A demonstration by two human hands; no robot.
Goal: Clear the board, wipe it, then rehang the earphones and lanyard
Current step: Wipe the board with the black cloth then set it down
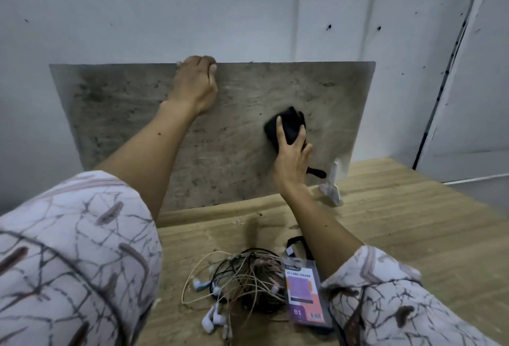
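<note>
Wooden table (399,221): lanyard (305,298) badge reads "ID CARD HOLDER", "B1".

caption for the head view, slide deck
Left hand steadies the board while right hand wipes it with a black cloth; earphones and lanyard wait below.

a crumpled white wrapper (332,185) lies on the wooden table (413,221), near the pale wall (248,9).
</note>
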